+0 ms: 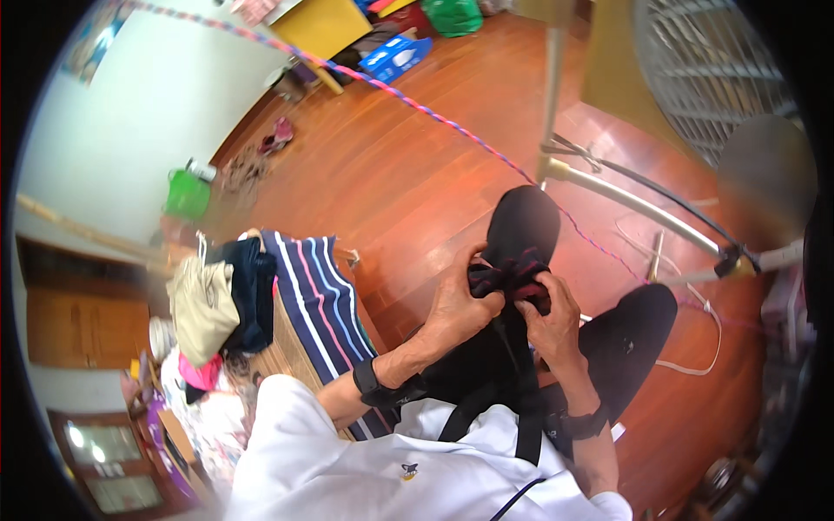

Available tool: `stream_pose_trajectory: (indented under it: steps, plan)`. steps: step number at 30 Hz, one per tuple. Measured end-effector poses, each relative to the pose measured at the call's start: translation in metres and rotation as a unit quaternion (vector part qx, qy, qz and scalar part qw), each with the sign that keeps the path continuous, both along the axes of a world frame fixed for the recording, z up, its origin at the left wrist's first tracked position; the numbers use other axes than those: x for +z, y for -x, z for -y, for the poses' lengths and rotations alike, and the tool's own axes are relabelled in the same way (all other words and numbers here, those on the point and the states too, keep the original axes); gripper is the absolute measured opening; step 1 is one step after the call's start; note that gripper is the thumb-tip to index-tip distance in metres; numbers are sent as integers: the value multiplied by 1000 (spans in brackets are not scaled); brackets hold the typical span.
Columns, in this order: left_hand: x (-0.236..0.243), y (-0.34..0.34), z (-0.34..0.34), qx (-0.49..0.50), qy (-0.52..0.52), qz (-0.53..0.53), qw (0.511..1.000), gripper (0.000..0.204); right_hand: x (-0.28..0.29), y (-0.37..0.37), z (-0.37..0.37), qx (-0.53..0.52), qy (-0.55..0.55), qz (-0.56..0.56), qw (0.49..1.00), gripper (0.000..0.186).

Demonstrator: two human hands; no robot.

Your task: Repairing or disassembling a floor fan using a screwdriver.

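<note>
Above my lap, between my black-clad knees, a small bunched piece of dark cloth (514,273), black with dark red parts, is held in both hands. My left hand (459,300) grips its left side, thumb and fingers closed on it. On the right side, my right hand (553,316) pinches the cloth's lower edge with thumb and fingertips. The two hands are close together, with the cloth spread between them. Its folds and my fingers hide its exact shape, so I cannot tell what kind of item it is.
To my left, a navy striped cloth (314,291) covers a wooden surface, beside dark jeans (249,293) and beige trousers (203,302). A twisted pink-and-blue rope (417,106) crosses ahead. At right stand a metal frame (634,201) and a fan (708,65); a white cable (718,334) lies on the floor.
</note>
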State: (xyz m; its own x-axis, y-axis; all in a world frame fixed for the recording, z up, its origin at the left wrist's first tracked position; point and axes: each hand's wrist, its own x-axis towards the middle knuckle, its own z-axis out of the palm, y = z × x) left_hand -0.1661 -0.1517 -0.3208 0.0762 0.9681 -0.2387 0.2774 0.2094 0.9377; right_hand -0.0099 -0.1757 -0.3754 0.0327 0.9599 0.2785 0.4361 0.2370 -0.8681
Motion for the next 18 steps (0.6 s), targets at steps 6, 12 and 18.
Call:
stream_pose_trajectory:
  steps: [6, 12, 18]
  plan:
    - [7, 25, 0, 6, 90, -39, 995, 67, -5, 5, -1, 36, 46, -4, 998, 31]
    - [3, 28, 8, 55, 85, 58, 993, 58, -2, 6, 0, 24, 38, -22, 999, 28]
    - [-16, 41, 5, 94, 131, 141, 977, 35, -4, 8, 2, 21, 56, -26, 998, 24]
